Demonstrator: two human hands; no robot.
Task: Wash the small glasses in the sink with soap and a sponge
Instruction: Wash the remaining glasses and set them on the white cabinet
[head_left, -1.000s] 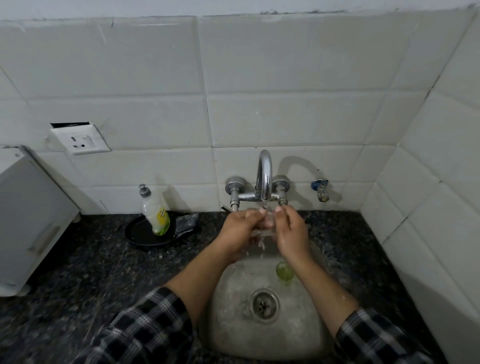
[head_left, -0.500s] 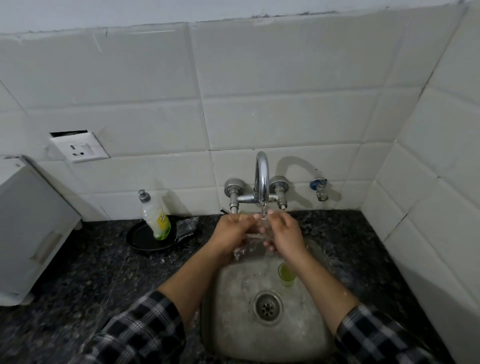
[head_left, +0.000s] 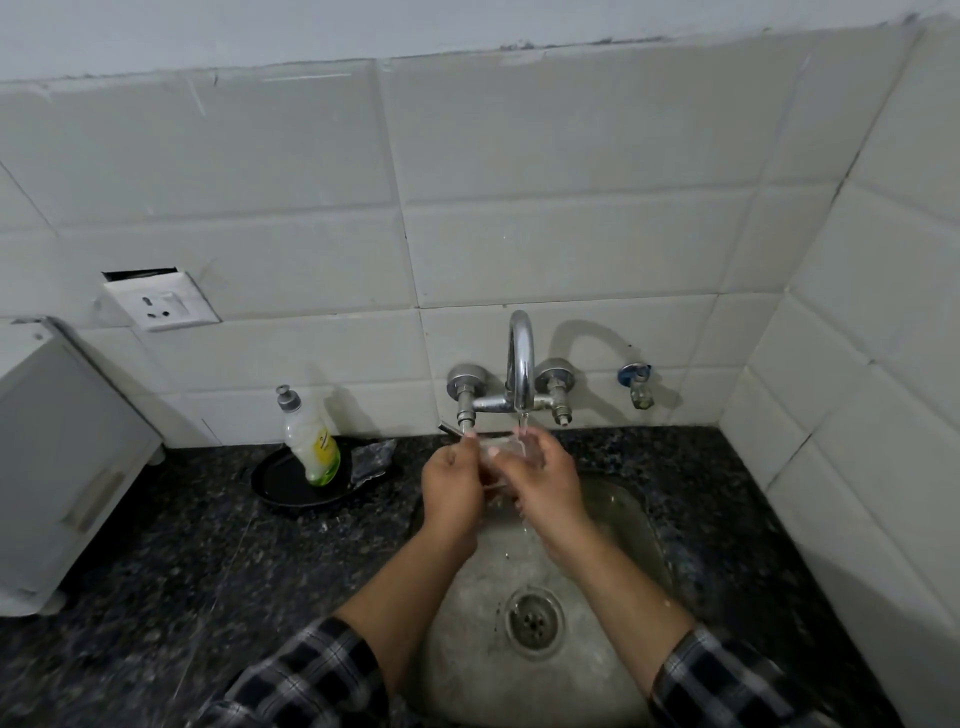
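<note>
A small clear glass (head_left: 497, 453) sits between both hands directly under the tap (head_left: 521, 364), where a thin stream of water falls onto it, above the back part of the sink (head_left: 631, 512). The left hand (head_left: 451, 488) curls around its left side with fingertips pinching toward the rim, and the right hand (head_left: 545, 480) wraps the other side, fingers pressed against the glass; the glass itself is blurred and mostly covered, so its tilt cannot be told. No sponge shows in either hand, and no suds are plainly visible, so this looks like a rinse, either the wetting before soaping or the wash-off after it; the view does not settle which. No other glass can be made out in the basin around the drain (head_left: 534, 618), where the hands and forearms hide part of the floor. The soap bottle (head_left: 309, 441) stands on a dark dish (head_left: 291, 486) on the counter (head_left: 208, 561), left of the sink, well apart from the hands.
</note>
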